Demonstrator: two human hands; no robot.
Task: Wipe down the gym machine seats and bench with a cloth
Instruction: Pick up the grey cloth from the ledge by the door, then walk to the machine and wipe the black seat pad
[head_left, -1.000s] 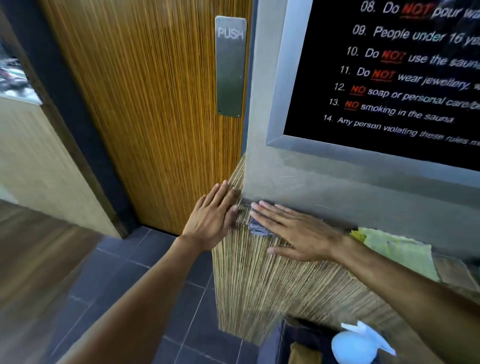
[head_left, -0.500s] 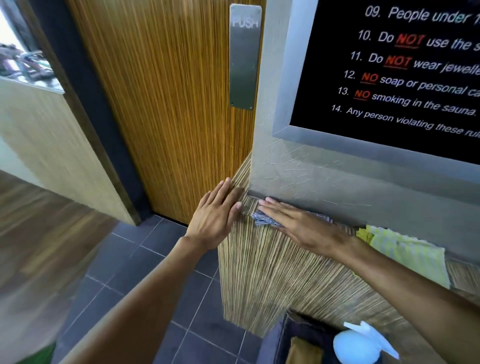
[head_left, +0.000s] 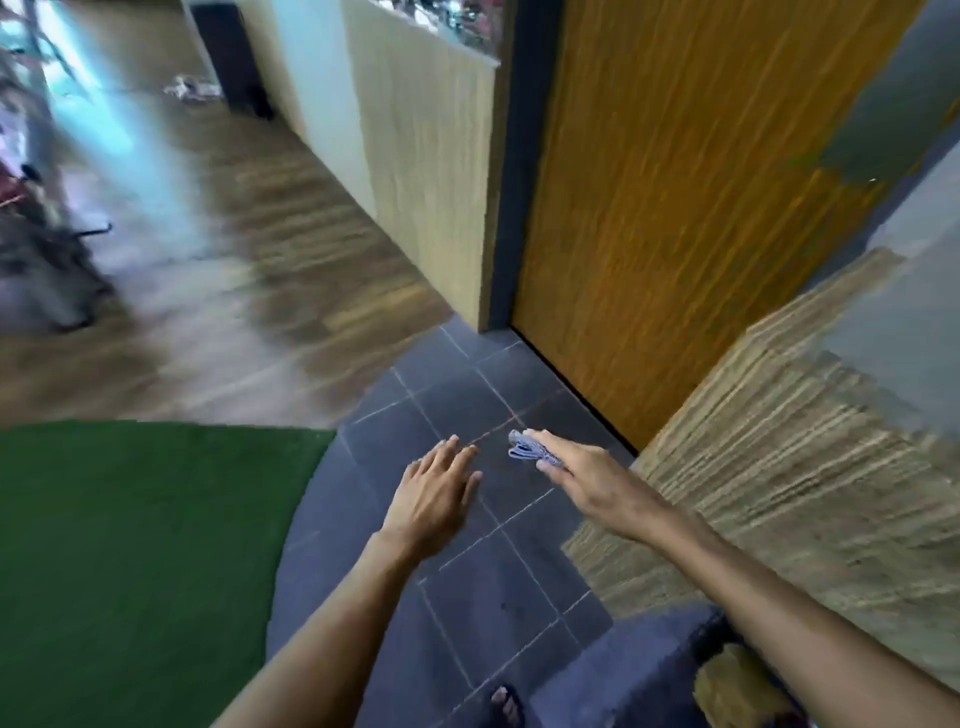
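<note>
My right hand is stretched out flat over the dark tiled floor and carries a folded blue-grey cloth under its fingers, the folded end poking out past the fingertips. My left hand hovers beside it, a short gap to the left, fingers apart and holding nothing. Both hands are off the straw-textured ledge, which lies to the right. No gym seat or bench is sharp in view; blurred dark equipment stands far left.
A wooden door is straight ahead, with a beige partition wall to its left. Green turf covers the lower left, wood flooring beyond it. A dark container sits at lower right, a foot beside it.
The view has swung left and down, away from the rules sign. Both hands have left the ledge; the right hand has lifted the cloth off it.
</note>
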